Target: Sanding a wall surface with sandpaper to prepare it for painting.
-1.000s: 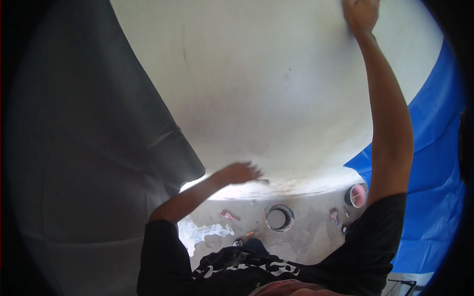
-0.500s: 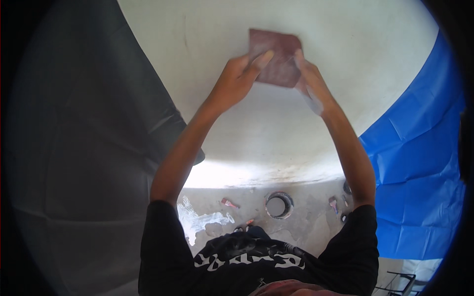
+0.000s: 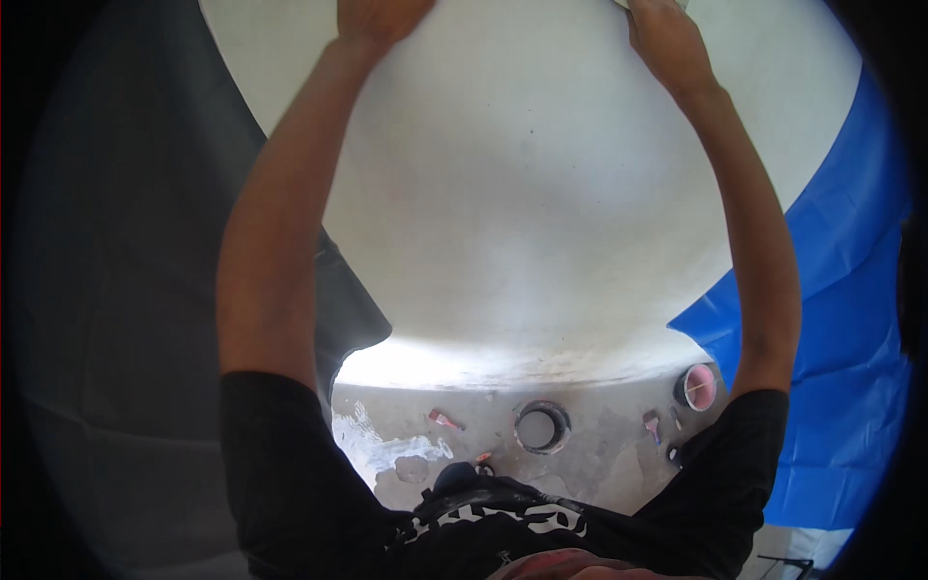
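Both arms reach up the large, pale, smooth wall [image 3: 541,213]. My left hand [image 3: 385,17] is against its upper left part, its fingers cut off by the top edge of the picture. Farther right, my right hand [image 3: 669,43] has its fingers bent at the wall. A thin pale edge shows by these fingertips, apparently of the sandpaper sheet seen earlier as a dark red square. Most of that sheet is out of sight.
A dark grey sheet [image 3: 126,319] hangs at left, a blue tarp [image 3: 831,367] at right. On the floor stand a round bucket [image 3: 564,425] and a pinkish pail [image 3: 698,388]. Paintbrushes lie there: a red one [image 3: 445,419] and another [image 3: 652,423]. White paint is smeared at left.
Both hands have moved up the wall and farther apart. The dark red sandpaper sheet, held between them before, has left the middle of the picture. The pinkish pail now shows more fully.
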A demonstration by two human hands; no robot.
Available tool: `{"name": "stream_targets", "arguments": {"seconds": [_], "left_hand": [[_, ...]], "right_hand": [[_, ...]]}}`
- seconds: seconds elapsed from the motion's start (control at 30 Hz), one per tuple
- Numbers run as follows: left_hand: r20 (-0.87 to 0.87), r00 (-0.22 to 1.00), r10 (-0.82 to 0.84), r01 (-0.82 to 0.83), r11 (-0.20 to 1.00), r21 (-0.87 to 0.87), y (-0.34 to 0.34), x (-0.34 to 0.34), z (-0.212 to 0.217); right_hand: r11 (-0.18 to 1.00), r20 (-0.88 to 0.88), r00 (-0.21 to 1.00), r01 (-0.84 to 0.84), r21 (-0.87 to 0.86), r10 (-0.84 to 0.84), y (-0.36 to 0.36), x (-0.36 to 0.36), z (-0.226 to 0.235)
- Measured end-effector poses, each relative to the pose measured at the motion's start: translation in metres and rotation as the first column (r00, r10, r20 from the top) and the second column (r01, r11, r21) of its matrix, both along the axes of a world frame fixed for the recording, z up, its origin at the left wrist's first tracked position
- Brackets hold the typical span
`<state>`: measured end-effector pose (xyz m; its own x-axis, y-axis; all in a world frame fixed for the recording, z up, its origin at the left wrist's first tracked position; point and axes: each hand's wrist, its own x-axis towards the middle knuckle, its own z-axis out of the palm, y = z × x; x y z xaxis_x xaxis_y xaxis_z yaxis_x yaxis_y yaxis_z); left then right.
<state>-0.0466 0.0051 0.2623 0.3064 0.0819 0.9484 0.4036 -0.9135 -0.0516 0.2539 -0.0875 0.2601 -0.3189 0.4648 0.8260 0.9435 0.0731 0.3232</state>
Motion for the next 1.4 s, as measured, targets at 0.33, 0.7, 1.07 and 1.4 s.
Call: {"name": "stream_targets", "arguments": {"seconds": [0.33, 0.7, 1.07, 1.4], "left_hand": [[0.132, 0.92, 0.37, -0.391, 0.895, 0.216, 0.008, 0.025, -0.027], [0.237, 0.797, 0.556, -0.604, 0.722, 0.338, 0.015, 0.024, -0.031], [0.238, 0.851, 0.468, -0.525, 0.773, 0.356, 0.014, 0.019, -0.032], [0.265, 0.837, 0.479, -0.547, 0.752, 0.367, 0.026, 0.017, -0.041]], "right_hand": [[0.929, 0.004, 0.992, -0.121, 0.349, 0.128, 0.046, 0.001, -0.107], [0.897, 0.181, 0.895, -0.356, -0.261, 0.408, 0.041, -0.002, -0.317], [0.94, 0.096, 0.941, -0.332, 0.075, 0.324, -0.045, 0.004, -0.161], [0.942, -0.304, 0.899, -0.255, 0.218, 0.314, 0.035, 0.0, -0.078]]}}
